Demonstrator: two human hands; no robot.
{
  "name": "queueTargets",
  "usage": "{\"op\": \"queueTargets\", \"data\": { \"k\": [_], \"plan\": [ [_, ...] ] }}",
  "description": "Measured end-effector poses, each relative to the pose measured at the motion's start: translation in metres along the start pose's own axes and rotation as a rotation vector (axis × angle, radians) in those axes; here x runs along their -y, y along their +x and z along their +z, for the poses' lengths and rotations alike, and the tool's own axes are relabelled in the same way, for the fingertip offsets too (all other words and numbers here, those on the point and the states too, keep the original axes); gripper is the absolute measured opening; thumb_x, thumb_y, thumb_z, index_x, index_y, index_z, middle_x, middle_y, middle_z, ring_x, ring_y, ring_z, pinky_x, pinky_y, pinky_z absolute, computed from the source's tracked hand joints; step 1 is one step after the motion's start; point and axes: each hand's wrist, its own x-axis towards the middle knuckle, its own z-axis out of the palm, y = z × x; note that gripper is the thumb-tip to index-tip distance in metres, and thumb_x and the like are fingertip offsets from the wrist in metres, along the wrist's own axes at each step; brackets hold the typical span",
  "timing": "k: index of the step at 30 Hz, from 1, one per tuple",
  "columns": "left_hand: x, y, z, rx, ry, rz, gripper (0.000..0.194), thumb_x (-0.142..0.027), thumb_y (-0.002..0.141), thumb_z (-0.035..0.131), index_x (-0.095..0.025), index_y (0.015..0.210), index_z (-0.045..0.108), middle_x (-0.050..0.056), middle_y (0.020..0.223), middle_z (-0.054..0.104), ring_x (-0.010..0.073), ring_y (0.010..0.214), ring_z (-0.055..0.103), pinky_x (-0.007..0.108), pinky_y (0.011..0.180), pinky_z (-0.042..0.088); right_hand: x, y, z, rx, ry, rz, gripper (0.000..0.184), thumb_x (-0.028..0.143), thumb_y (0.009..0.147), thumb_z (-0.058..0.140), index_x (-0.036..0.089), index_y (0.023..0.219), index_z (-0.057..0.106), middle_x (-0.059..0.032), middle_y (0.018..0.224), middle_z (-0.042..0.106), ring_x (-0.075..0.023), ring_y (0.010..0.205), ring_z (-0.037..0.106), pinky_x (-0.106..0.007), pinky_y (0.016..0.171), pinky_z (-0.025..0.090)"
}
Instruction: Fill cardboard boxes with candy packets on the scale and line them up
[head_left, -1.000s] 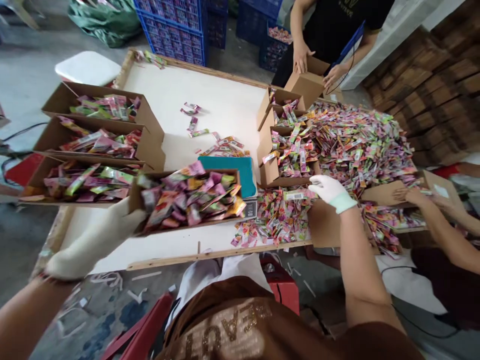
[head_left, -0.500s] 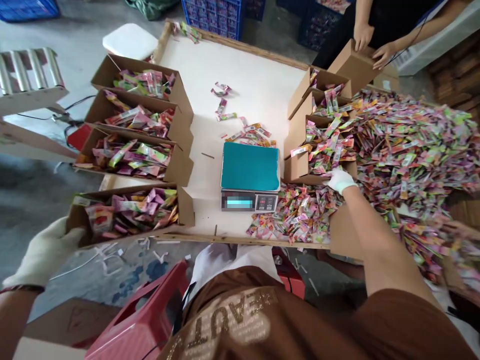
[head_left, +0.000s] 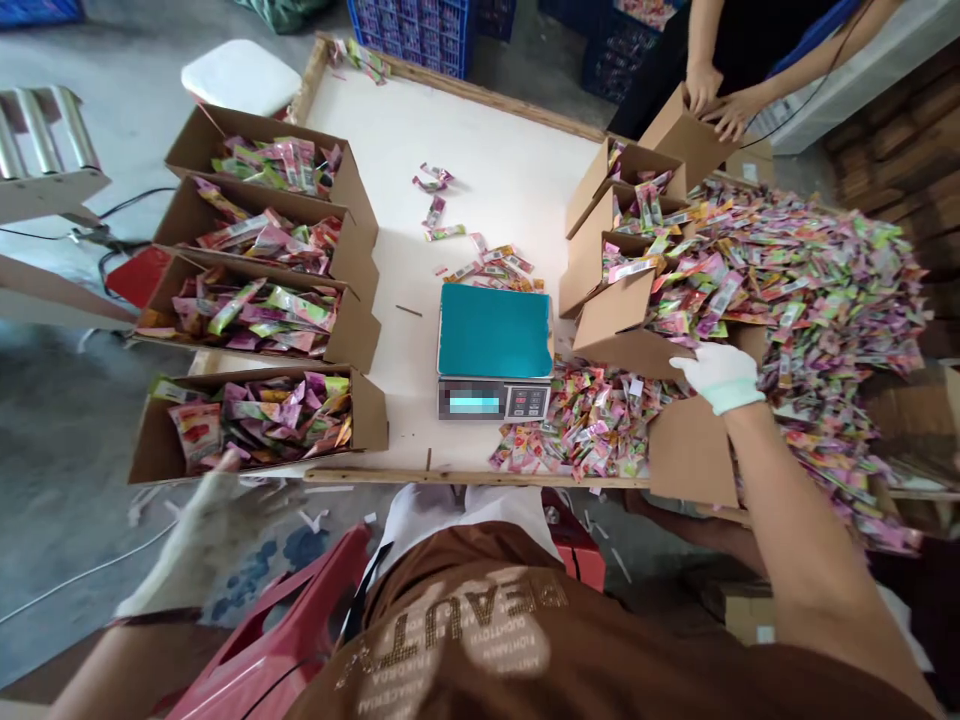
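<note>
My right hand [head_left: 721, 376], in a white glove, grips the near edge of a cardboard box [head_left: 619, 305] at the right of the table. This box is tilted, and small candy packets [head_left: 701, 290] fill its opening. My left hand [head_left: 199, 535], gloved too, is smeared by motion beside the near side of the front-left cardboard box [head_left: 371, 415]; its fingertips are at that box's rim. Colourful packets [head_left: 281, 410] fill the front-left box. Between my hands stands a digital scale [head_left: 495, 330] with a teal top and a lit display.
Several more filled boxes [head_left: 360, 260] line the table's left side. A large heap of packets [head_left: 825, 270] covers the right. Loose packets [head_left: 592, 425] lie beside the scale. Across the table, another person's hands [head_left: 720, 105] hold a box. A red stool [head_left: 300, 620] stands near me.
My left hand has left the front-left box's outer end and moved right along its near side. My right hand has shifted right, and the box there is now turned and tilted.
</note>
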Motion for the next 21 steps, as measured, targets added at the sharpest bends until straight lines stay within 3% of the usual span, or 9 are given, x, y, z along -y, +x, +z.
{"op": "queueTargets", "data": {
  "k": [2, 4, 9, 11, 15, 21],
  "plan": [
    [0.001, 0.012, 0.027, 0.054, -0.228, -0.051, 0.047, -0.062, 0.071, 0.07, -0.025, 0.092, 0.049, 0.005, 0.087, 0.074, 0.0327, 0.101, 0.076, 0.05, 0.083, 0.064, 0.001, -0.028, -0.029, -0.048, -0.042, 0.031, 0.048, 0.05, 0.099, 0.06, 0.012, 0.118, 0.083, -0.0231, 0.112, 0.079, -0.0384, 0.1, 0.076, -0.039, 0.073, 0.05],
    [-0.005, 0.029, 0.045, 0.03, -0.317, -0.007, 0.042, -0.052, 0.071, 0.069, -0.024, 0.09, 0.043, 0.004, 0.085, 0.071, 0.0313, 0.102, 0.074, 0.048, 0.079, 0.064, 0.009, -0.056, -0.055, -0.14, -0.049, -0.008, 0.043, 0.047, 0.1, 0.061, 0.017, 0.124, 0.082, -0.0193, 0.114, 0.08, -0.0355, 0.098, 0.076, -0.037, 0.07, 0.047],
    [-0.036, 0.068, 0.05, 0.034, -0.432, 0.027, 0.045, -0.037, 0.062, 0.071, -0.022, 0.092, 0.041, 0.002, 0.081, 0.067, 0.0263, 0.095, 0.07, 0.046, 0.079, 0.063, 0.042, -0.103, -0.104, -0.333, -0.017, -0.21, 0.032, 0.036, 0.102, 0.063, 0.016, 0.115, 0.085, -0.0171, 0.112, 0.081, -0.031, 0.103, 0.076, -0.035, 0.07, 0.044],
    [-0.049, 0.077, 0.047, 0.059, -0.474, 0.014, 0.047, -0.033, 0.061, 0.073, -0.021, 0.094, 0.042, 0.002, 0.083, 0.067, 0.0241, 0.094, 0.068, 0.045, 0.083, 0.063, 0.057, -0.11, -0.118, -0.386, -0.003, -0.27, 0.031, 0.035, 0.102, 0.062, 0.016, 0.109, 0.085, -0.0165, 0.107, 0.082, -0.0311, 0.103, 0.076, -0.035, 0.071, 0.044],
    [-0.069, 0.091, 0.048, 0.079, -0.449, 0.032, 0.041, -0.037, 0.073, 0.066, -0.02, 0.097, 0.039, 0.002, 0.088, 0.062, 0.0178, 0.091, 0.063, 0.039, 0.082, 0.061, 0.083, -0.114, -0.142, -0.455, 0.084, -0.325, 0.031, 0.036, 0.101, 0.061, 0.018, 0.1, 0.086, -0.0134, 0.099, 0.081, -0.0315, 0.099, 0.075, -0.035, 0.072, 0.045],
    [-0.093, 0.123, 0.05, 0.077, -0.411, 0.07, 0.043, -0.049, 0.086, 0.058, -0.019, 0.106, 0.034, 0.002, 0.092, 0.056, 0.0142, 0.089, 0.056, 0.04, 0.085, 0.058, 0.141, -0.108, -0.157, -0.419, 0.165, -0.325, 0.029, 0.037, 0.098, 0.068, 0.019, 0.113, 0.084, -0.0126, 0.111, 0.082, -0.0308, 0.104, 0.076, -0.034, 0.078, 0.05]
  ]
}}
